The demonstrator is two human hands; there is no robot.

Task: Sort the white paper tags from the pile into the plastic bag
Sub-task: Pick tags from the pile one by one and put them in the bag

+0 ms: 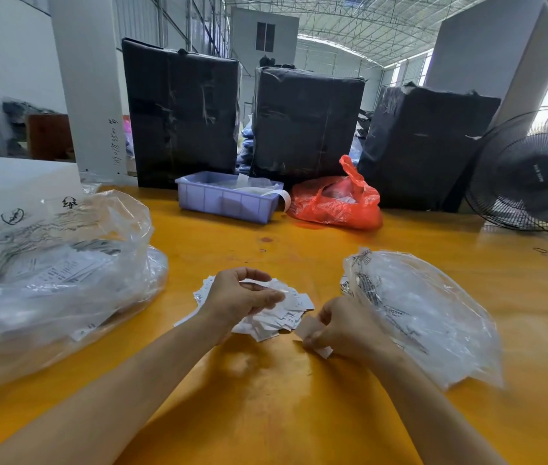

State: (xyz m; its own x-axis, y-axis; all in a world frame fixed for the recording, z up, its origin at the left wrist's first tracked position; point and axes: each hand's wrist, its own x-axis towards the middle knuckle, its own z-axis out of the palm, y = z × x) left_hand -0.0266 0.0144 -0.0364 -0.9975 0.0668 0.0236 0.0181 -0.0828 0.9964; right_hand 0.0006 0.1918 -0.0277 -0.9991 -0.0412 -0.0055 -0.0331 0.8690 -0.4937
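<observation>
A small pile of white paper tags (282, 313) lies on the yellow table (266, 397), right in front of me. My left hand (242, 300) hovers over the pile's left side, fingers curled, pinching a tag between thumb and fingers. Just right of the pile, my right hand (343, 327) grips a few white tags in curled fingers, and it touches the edge of a clear plastic bag (427, 313) lying on the table to the right. Another large clear plastic bag (57, 263) with printed paper inside sits at the left.
A lavender plastic bin (229, 199) and a red plastic bag (336, 199) sit at the table's far side. Behind them stand three black wrapped bales (306, 122). A black fan (534, 172) is at the far right, a white foam block (7, 182) at the far left.
</observation>
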